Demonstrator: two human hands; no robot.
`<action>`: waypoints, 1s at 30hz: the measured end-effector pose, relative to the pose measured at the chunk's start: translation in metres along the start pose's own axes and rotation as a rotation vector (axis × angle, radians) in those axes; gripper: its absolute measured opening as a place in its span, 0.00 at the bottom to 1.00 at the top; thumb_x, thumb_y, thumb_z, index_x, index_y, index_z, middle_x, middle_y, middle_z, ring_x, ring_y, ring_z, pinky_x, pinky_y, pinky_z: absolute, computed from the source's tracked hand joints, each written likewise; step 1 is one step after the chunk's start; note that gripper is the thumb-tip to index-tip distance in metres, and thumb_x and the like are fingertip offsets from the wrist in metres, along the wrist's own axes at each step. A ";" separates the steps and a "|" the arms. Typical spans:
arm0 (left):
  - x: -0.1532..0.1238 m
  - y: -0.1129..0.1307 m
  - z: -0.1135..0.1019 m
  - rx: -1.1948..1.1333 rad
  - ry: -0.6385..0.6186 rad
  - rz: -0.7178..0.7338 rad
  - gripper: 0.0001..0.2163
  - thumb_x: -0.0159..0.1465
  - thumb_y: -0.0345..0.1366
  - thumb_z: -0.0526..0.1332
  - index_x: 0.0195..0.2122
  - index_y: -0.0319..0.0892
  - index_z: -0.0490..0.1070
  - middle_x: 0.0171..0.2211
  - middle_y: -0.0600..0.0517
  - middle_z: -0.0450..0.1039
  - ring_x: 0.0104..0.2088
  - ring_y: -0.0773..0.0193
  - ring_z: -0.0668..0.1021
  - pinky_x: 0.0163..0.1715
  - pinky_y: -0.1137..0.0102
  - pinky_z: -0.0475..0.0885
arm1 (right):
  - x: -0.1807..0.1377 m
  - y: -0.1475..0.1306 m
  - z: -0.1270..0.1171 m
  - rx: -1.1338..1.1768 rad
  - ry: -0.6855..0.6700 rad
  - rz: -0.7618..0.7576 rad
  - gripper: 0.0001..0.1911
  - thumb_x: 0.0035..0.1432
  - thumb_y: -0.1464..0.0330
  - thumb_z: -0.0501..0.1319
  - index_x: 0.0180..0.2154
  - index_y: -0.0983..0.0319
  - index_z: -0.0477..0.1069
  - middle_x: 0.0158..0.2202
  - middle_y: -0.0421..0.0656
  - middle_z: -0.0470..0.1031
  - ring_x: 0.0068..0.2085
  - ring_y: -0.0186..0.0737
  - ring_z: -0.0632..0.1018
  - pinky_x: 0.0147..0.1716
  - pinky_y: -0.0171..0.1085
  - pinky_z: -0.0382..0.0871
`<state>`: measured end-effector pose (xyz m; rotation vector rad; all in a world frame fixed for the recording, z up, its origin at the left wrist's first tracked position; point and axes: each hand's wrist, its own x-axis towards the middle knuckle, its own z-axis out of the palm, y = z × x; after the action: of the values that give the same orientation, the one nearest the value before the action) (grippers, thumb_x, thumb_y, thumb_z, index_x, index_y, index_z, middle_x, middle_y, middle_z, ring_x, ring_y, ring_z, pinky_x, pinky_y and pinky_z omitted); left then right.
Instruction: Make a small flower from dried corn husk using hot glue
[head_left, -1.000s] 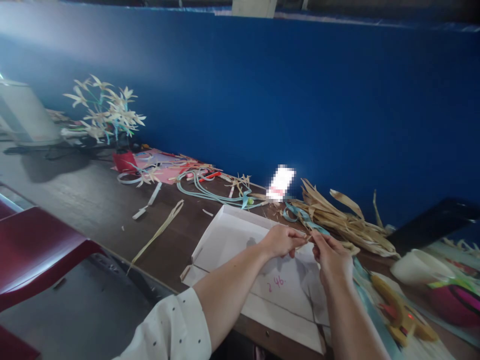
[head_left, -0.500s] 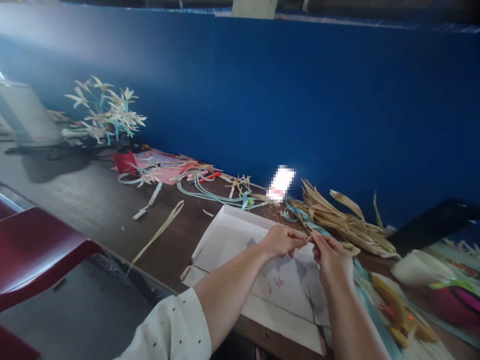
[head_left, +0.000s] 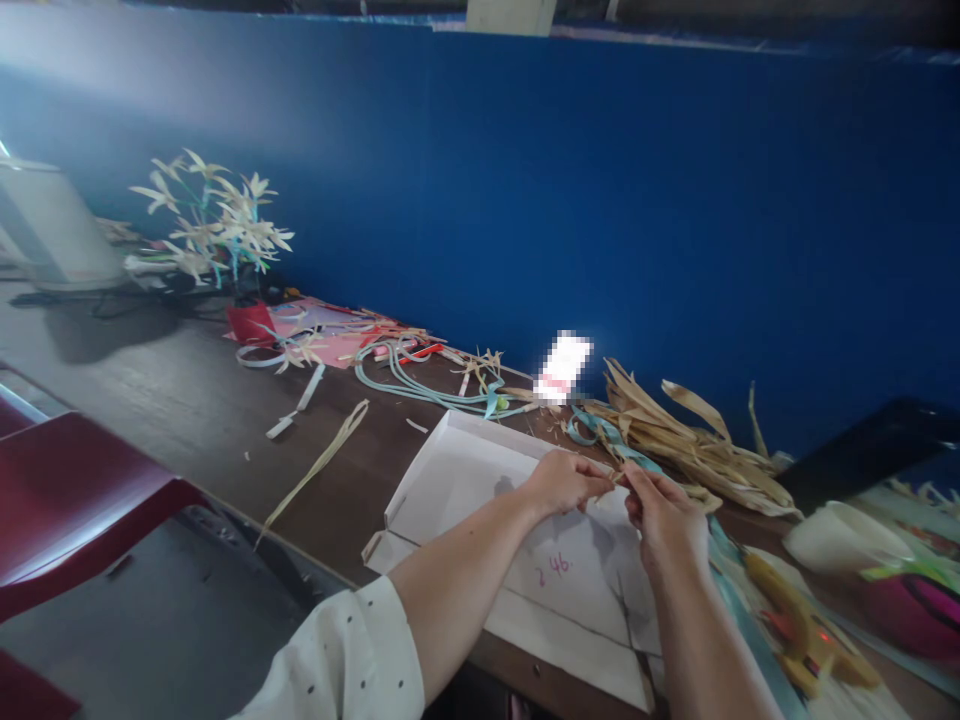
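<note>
My left hand (head_left: 564, 482) and my right hand (head_left: 664, 512) meet above a flat white cardboard box (head_left: 465, 480), fingertips pinched together. Between them they grip a thin tan dried-leaf strip (head_left: 616, 477). Just behind my hands lies a pile of dried leaves (head_left: 690, 440) with a light blue ribbon (head_left: 596, 430) winding through it. The box bears pink handwriting near its front.
A yellow glue gun (head_left: 799, 625) lies at the right, beside a white bowl (head_left: 840, 535). Teal cords (head_left: 409, 380) and a long pale strip (head_left: 319, 462) lie on the brown table. A bouquet of straw flowers (head_left: 217, 225) stands far left. A maroon chair (head_left: 75, 500) sits at the table's near edge.
</note>
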<state>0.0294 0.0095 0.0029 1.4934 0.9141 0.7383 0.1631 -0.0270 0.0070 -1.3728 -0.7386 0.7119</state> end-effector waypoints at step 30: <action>0.002 0.000 0.002 -0.001 0.032 0.010 0.13 0.52 0.39 0.62 0.35 0.38 0.79 0.28 0.50 0.76 0.25 0.70 0.70 0.27 0.75 0.64 | 0.005 0.004 -0.002 -0.028 0.010 0.008 0.16 0.37 0.59 0.68 0.26 0.64 0.74 0.21 0.41 0.72 0.16 0.29 0.61 0.10 0.30 0.49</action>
<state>0.0322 0.0105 0.0026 1.4899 0.9306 0.7720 0.1674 -0.0239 0.0033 -1.4043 -0.7378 0.7025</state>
